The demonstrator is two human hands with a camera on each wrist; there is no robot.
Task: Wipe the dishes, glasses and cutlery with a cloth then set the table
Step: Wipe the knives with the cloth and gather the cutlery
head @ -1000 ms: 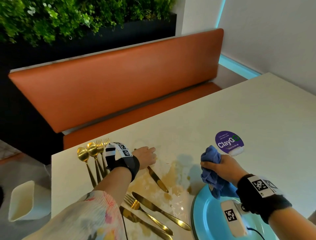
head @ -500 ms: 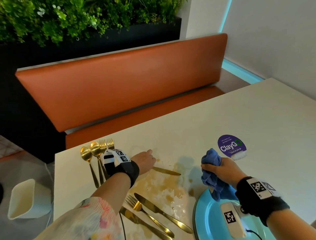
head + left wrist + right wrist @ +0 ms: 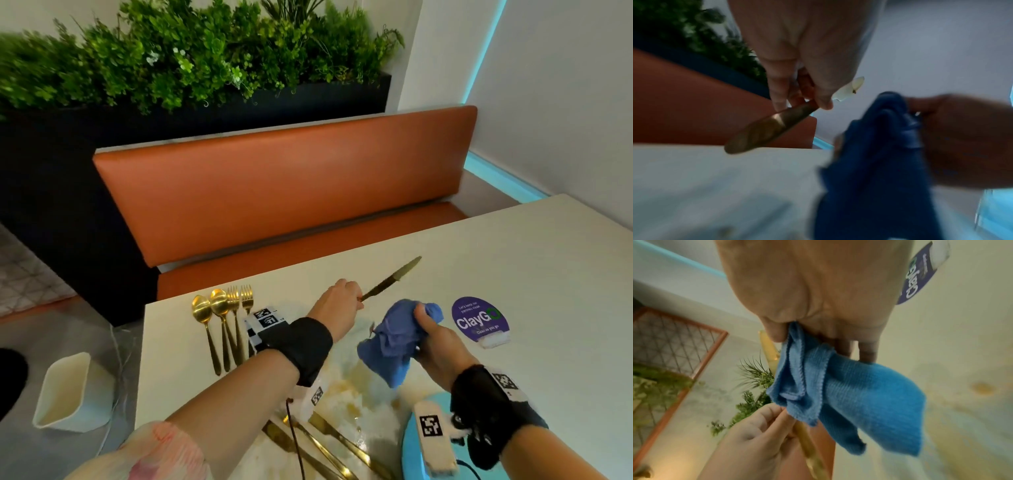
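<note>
Knife [image 3: 391,280], gold, stiff and likely slick, is pinched by its handle in the left hand [image 3: 337,306] fingers, blade pointing away, beside the soft blue cloth [image 3: 394,339] bunched in the right hand [image 3: 436,346].

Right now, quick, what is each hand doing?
Left hand: closed, gripping the gold metal table knife by its handle, lifted off the table.
Right hand: closed, holding the bunched blue cloth.
</note>
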